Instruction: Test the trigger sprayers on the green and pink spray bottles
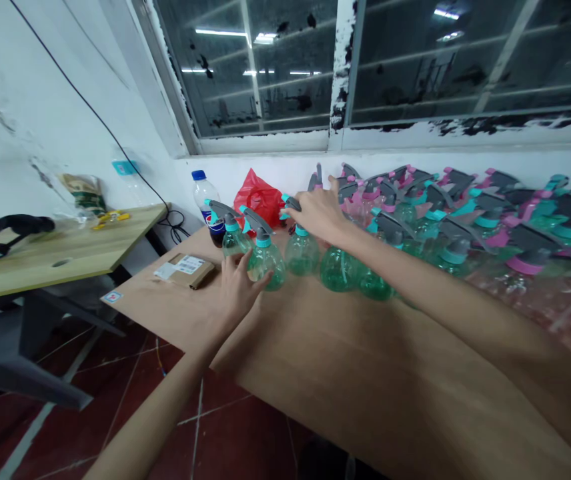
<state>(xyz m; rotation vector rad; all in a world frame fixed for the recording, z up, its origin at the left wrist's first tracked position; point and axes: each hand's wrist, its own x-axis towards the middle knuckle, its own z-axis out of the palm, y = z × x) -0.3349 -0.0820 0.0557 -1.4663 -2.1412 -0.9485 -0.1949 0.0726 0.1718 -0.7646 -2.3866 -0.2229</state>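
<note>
My left hand [238, 283] wraps around the base of a green spray bottle [265, 259] with a teal collar and grey trigger, near the wooden table's [365, 373] left end. Another green spray bottle [230, 233] stands just left of it. My right hand [318, 213] reaches across and closes on the grey trigger head of a third green spray bottle [301, 252]. To the right, several more green and pink spray bottles [440, 220] stand packed in rows along the wall.
A cola bottle [210, 210] and a red plastic bag [258, 197] stand by the wall. A small cardboard packet [185, 270] lies at the table's left corner. A second desk [60, 250] with a black object stands to the left; a cable runs down the wall.
</note>
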